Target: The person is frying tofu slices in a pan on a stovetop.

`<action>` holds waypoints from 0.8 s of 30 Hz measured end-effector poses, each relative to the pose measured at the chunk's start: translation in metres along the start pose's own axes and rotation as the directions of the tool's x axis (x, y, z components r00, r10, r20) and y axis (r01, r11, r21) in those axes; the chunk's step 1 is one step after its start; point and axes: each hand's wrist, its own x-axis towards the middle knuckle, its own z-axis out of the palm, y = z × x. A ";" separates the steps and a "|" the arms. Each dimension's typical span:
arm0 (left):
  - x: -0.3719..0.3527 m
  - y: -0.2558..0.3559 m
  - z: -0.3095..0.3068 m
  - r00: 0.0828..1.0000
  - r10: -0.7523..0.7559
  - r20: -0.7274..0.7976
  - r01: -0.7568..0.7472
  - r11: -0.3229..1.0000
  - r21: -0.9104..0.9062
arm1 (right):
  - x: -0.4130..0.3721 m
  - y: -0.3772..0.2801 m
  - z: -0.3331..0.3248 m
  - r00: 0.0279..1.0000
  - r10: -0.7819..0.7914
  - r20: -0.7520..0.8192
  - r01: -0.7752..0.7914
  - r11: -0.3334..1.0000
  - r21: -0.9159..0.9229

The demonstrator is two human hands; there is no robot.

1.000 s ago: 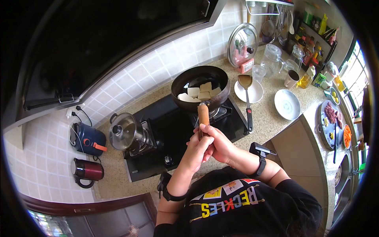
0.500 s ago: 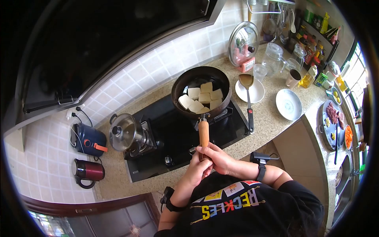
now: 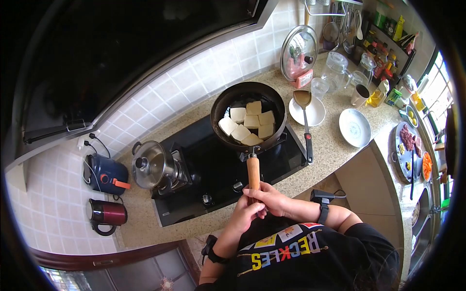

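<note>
Both hands are wrapped around the wooden handle of a dark wok point(image 3: 218, 104) on the hob. My left hand point(image 3: 245, 217) closes around the handle's near end. My right hand point(image 3: 268, 198) grips just above it, its thumb lying across the wood. Inside the wok, several flat squares of tofu point(image 3: 252, 121) lie close together with pale faces up. To the wok's right, a spatula point(image 3: 305, 119) rests with its broad head on a white plate point(image 3: 316, 114) and its black handle on the counter.
A lidded steel pot point(image 3: 154, 165) stands on the left of the black hob point(image 3: 204, 169). Further left are a blue appliance point(image 3: 104, 173) and a red kettle point(image 3: 108, 216). A bowl point(image 3: 355, 128), glass jugs point(image 3: 336, 70) and a glass lid point(image 3: 299, 52) are on the right.
The wok's handle and both hands have shifted slightly right and toward my body. The tofu squares sit a little differently, the front ones spread more toward the near right.
</note>
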 end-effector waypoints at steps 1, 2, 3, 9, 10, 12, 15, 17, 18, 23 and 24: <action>0.003 0.001 -0.001 0.999 -0.045 0.021 0.047 0.993 -0.109 | 0.000 -0.002 -0.001 1.000 -0.004 -0.013 0.004 1.000 -0.012; 0.005 0.003 -0.003 0.997 -0.077 0.013 0.078 0.976 -0.201 | 0.001 -0.002 -0.002 1.000 -0.004 -0.013 0.004 1.000 0.007; 0.009 0.006 -0.003 0.997 -0.077 0.012 0.078 0.976 -0.202 | 0.004 -0.003 -0.002 1.000 -0.002 -0.013 0.002 1.000 0.006; 0.030 0.012 -0.001 0.990 -0.137 -0.021 0.137 0.990 0.014 | 0.028 -0.001 -0.015 0.998 -0.056 -0.030 0.059 0.992 0.111; 0.030 0.012 0.001 0.993 -0.112 -0.027 0.113 0.993 0.025 | 0.028 -0.002 -0.017 0.999 -0.036 0.002 0.035 0.993 0.111; 0.030 0.011 0.001 0.993 -0.109 -0.050 0.112 0.993 0.049 | 0.031 -0.005 -0.015 1.000 -0.017 -0.006 0.017 0.998 0.054; 0.026 0.005 -0.005 0.995 -0.095 -0.043 0.097 0.994 0.053 | 0.034 0.002 -0.014 0.999 -0.032 -0.006 0.032 0.999 0.000; 0.013 0.006 0.002 0.999 -0.012 -0.044 0.013 1.000 0.015 | 0.033 0.010 -0.015 0.995 -0.075 0.059 0.076 0.997 -0.026; 0.003 0.006 0.003 0.999 -0.003 -0.039 0.003 1.000 -0.005 | 0.028 0.017 -0.010 0.995 -0.084 0.059 0.084 0.996 -0.004; -0.045 0.026 0.024 0.993 0.070 -0.091 -0.061 0.994 0.090 | 0.002 0.017 0.018 0.982 -0.081 0.171 0.108 0.982 -0.155; -0.036 0.025 0.024 0.992 0.094 -0.079 -0.089 0.994 0.068 | 0.002 0.008 0.017 0.975 -0.105 0.198 0.128 0.986 -0.110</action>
